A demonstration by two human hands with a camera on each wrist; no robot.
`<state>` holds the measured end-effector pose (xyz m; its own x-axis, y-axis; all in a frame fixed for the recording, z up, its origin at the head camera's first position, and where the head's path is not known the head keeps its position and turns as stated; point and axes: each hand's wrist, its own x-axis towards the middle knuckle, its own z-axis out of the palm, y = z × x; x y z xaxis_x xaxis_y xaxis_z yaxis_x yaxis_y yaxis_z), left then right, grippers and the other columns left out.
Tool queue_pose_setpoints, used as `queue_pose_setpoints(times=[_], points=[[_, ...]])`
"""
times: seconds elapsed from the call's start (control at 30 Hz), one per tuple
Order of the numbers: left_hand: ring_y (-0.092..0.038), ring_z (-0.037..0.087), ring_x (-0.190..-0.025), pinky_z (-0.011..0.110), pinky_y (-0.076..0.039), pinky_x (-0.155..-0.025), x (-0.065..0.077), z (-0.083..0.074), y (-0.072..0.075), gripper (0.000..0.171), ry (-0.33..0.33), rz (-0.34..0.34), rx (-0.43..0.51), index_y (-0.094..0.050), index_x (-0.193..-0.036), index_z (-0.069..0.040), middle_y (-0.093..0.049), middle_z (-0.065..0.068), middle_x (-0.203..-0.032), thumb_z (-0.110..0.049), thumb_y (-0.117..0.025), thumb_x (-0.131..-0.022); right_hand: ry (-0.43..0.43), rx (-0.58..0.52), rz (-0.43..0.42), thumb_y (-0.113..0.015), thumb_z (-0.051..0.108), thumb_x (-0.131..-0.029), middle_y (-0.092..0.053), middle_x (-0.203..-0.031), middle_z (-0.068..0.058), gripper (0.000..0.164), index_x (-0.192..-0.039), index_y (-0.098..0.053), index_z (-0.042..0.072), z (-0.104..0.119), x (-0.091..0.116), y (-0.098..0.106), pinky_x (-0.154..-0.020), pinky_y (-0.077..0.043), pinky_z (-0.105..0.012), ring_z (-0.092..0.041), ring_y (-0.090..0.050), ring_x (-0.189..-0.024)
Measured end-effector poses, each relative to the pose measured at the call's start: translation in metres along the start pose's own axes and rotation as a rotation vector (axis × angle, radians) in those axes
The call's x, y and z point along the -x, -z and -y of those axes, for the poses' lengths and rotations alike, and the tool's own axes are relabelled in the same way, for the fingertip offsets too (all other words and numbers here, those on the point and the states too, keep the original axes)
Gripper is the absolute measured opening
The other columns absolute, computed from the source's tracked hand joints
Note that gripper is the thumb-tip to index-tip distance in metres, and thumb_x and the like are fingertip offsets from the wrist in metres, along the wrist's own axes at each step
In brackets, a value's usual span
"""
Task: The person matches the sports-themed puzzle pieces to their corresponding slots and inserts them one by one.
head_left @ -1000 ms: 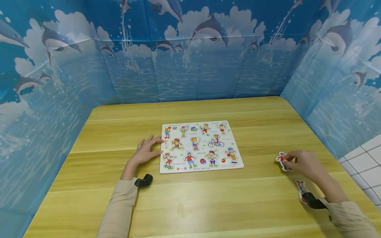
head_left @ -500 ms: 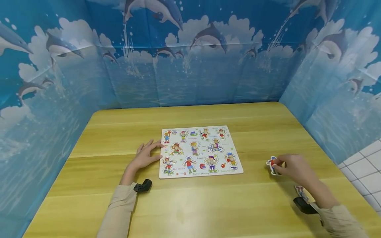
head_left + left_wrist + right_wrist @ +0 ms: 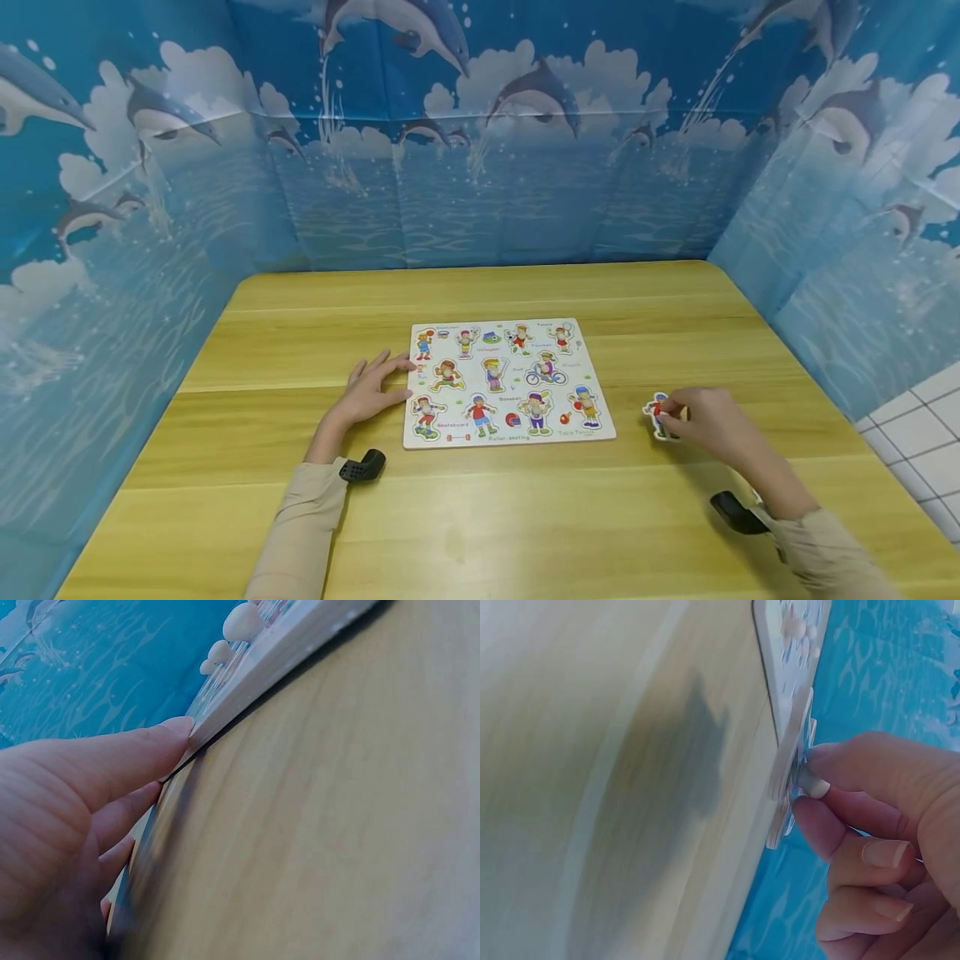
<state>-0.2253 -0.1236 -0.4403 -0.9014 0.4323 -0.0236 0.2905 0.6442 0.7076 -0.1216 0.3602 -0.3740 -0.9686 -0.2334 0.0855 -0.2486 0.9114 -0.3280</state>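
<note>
My right hand pinches a flat puzzle piece, cut out as a child in a red top. In the right wrist view its thumb and fingertips grip the pale knob, and the piece stands tilted above the table, casting a shadow. My left hand rests at the left edge of a white puzzle board, thumb and fingertips touching the edge with the fingers stretched out. The board bears several sport figures with knobs and printed words such as "Baseball" and "Skateboard".
The board lies on a yellow wood-grain table. Blue cloth with dolphins hangs behind the table and along both sides. White floor tiles show past the right table edge. The right wrist nearly hides a second loose piece.
My right hand has carried the pinched puzzle piece leftward toward the board, and its wrist now covers most of the second loose piece. The left hand stays at the board's edge.
</note>
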Motion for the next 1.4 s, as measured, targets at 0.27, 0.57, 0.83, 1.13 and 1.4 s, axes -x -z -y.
queue_pose_setpoints(times=[0.27,0.57,0.83,1.13,1.4], points=[[-0.013,0.039,-0.146,0.058,0.004,-0.115,0.0,-0.002,0.0,0.038,0.009,0.002,-0.002,-0.054,-0.124,-0.018,-0.037,0.009,-0.151,-0.025,-0.064,-0.088,0.009,0.0,-0.008,-0.068,0.008,-0.078,-0.066,-0.069,0.001,0.006,-0.073,-0.068,0.01,0.017,-0.015,-0.005,-0.046,-0.032,-0.019,0.0,-0.034,-0.049],[-0.013,0.039,-0.146,0.058,0.003,-0.116,-0.001,-0.001,0.001,0.039,0.009,-0.003,-0.012,-0.054,-0.124,-0.018,-0.037,0.008,-0.151,-0.026,-0.064,-0.088,0.058,-0.012,-0.005,-0.069,0.008,-0.078,-0.067,-0.069,0.0,0.005,-0.073,-0.069,0.009,0.038,-0.034,-0.012,-0.048,-0.033,-0.018,-0.002,-0.038,-0.05],[-0.012,0.039,-0.146,0.058,0.004,-0.116,0.0,-0.002,0.001,0.039,0.013,0.004,-0.009,-0.054,-0.124,-0.019,-0.036,0.008,-0.152,-0.026,-0.064,-0.088,0.081,-0.024,0.018,-0.07,0.011,-0.079,-0.067,-0.068,0.003,0.007,-0.072,-0.068,0.011,0.057,-0.046,-0.019,-0.05,-0.034,-0.017,-0.003,-0.04,-0.054],[-0.012,0.039,-0.146,0.057,0.003,-0.116,-0.001,-0.002,0.001,0.04,0.021,0.005,-0.011,-0.053,-0.125,-0.018,-0.036,0.008,-0.152,-0.026,-0.064,-0.088,0.17,-0.059,0.023,-0.071,0.012,-0.079,-0.066,-0.066,0.004,0.009,-0.07,-0.068,0.012,0.08,-0.059,-0.033,-0.049,-0.034,-0.015,-0.001,-0.041,-0.053],[-0.012,0.038,-0.146,0.057,0.004,-0.116,-0.001,-0.001,0.002,0.039,0.021,0.002,-0.002,-0.054,-0.125,-0.019,-0.035,0.008,-0.152,-0.026,-0.064,-0.088,0.305,-0.073,0.028,-0.07,0.009,-0.076,-0.068,-0.067,0.004,0.006,-0.07,-0.069,0.012,0.106,-0.073,-0.048,-0.052,-0.039,-0.014,0.002,-0.045,-0.055]])
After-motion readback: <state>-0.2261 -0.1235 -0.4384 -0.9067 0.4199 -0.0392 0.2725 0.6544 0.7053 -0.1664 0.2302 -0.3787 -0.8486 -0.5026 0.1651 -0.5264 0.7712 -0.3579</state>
